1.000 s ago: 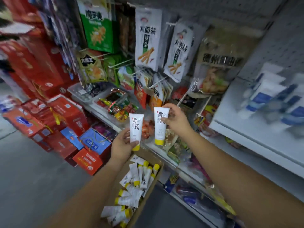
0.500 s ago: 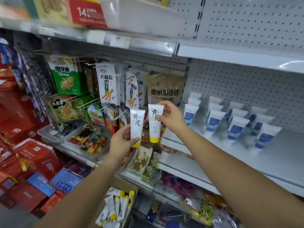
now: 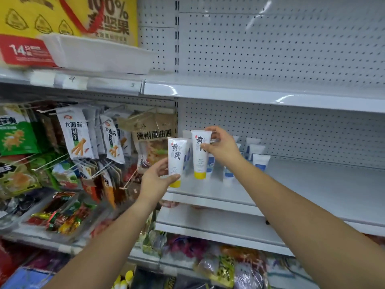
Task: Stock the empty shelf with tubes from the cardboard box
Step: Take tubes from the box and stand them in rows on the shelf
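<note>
My left hand (image 3: 155, 180) grips a white tube with a yellow cap (image 3: 176, 159) near its lower end, just off the left front corner of the white shelf (image 3: 312, 184). A second white tube with a yellow cap (image 3: 200, 155) is pinched near its top by my right hand (image 3: 221, 148), its cap at or just above the shelf's left end. Both tubes stand cap down. Only some yellow caps of tubes in the cardboard box (image 3: 124, 281) peek in at the bottom edge.
Several white tubes with blue labels (image 3: 257, 158) stand at the back left of the shelf, behind my right hand. Snack bags (image 3: 75, 138) hang on hooks to the left. A white tray (image 3: 100, 57) sits on the shelf above. The shelf's right part is bare.
My view has swung up and right, from the box to the shelves. Both hands carried their tubes up and right to the shelf's left end.
</note>
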